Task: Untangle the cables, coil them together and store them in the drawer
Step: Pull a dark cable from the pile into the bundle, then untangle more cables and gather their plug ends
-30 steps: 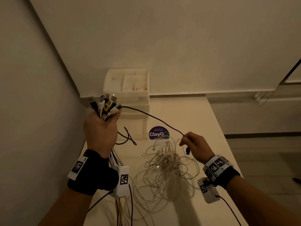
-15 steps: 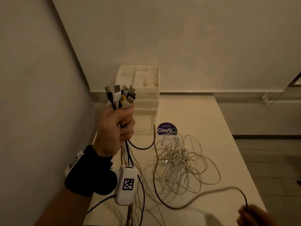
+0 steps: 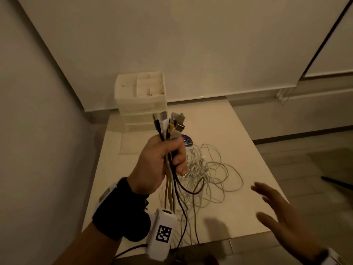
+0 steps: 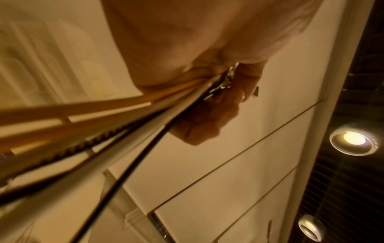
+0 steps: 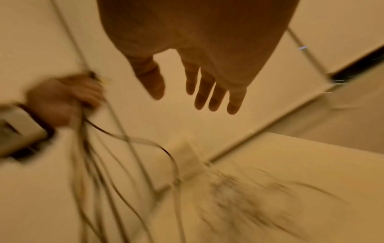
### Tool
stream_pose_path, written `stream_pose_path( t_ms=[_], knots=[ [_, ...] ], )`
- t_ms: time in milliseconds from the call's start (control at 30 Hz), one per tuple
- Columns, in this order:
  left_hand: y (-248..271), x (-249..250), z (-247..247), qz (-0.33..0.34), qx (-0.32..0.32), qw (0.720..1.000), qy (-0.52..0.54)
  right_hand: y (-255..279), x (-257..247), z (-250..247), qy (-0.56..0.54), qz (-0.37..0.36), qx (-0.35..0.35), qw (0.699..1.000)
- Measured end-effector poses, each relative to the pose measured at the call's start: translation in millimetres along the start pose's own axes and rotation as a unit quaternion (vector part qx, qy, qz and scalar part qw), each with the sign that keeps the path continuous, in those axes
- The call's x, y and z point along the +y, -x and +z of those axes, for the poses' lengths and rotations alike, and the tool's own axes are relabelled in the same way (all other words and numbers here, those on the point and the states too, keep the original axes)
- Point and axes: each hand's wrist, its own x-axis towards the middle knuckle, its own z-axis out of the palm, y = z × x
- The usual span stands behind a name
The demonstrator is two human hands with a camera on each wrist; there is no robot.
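Left hand (image 3: 160, 165): fingers closed around cable plugs (image 3: 169, 124), held upright.
Right hand (image 3: 282, 213): fingers wide, empty; should comb tangled white cables (image 3: 206, 169) at 3 o'clock slowly.

The cables (image 3: 202, 169) have smooth rubbery sheaths, white, black and tan; their plugs (image 3: 170, 124) show dull metal tips in plastic shells. The drawer unit (image 3: 142, 100) looks like matt white plastic; the table (image 3: 238, 142) is smooth, faintly glossy
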Motion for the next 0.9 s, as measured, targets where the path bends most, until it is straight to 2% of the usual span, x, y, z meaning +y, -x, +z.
stream_pose_path(
  t_ms=[33, 133, 167, 200, 333, 467, 600, 700, 767, 900],
  knots=[
    [1.3, -5.0, 7.6, -0.008, -0.007, 1.000, -0.004, -11.3, -17.9, 18.9, 0.013, -0.009, -0.031, 0.999],
    [5.1, -14.6, 25.9, -0.016, -0.021, 1.000, -0.010, -47.9, -58.3, 71.1, 0.010, -0.066, -0.194, 0.979],
    [5.9, -15.6, 30.0, -0.015, -0.024, 1.000, -0.014, -57.2, -69.1, 85.5, 0.009, -0.067, -0.217, 0.974],
    [7.5, -15.2, 32.5, -0.014, -0.023, 0.999, -0.020, -63.5, -70.3, 101.2, 0.007, -0.075, -0.227, 0.971],
    [15.8, -4.9, 25.3, 0.005, 0.012, 1.000, 0.003, -66.3, -67.7, 137.7, -0.034, -0.117, -0.168, 0.978],
    [23.3, 5.4, 18.2, 0.018, 0.029, 0.999, 0.033, -63.2, -47.5, 144.1, -0.081, -0.075, -0.200, 0.974],
    [22.7, 19.2, 14.3, 0.060, 0.000, 0.995, 0.074, -54.0, -8.4, 152.8, -0.055, -0.005, -0.274, 0.960],
    [20.4, 21.2, 12.0, 0.053, -0.005, 0.993, 0.101, -49.8, 19.2, 156.4, -0.066, 0.041, -0.305, 0.949],
    [18.5, 21.6, 8.7, 0.054, -0.016, 0.989, 0.134, -43.7, 41.1, 163.4, -0.031, 0.047, -0.343, 0.938],
    [19.9, 19.8, 0.5, 0.052, -0.076, 0.981, 0.173, -28.0, 88.8, 169.9, 0.011, 0.123, -0.322, 0.939]
  ],
)
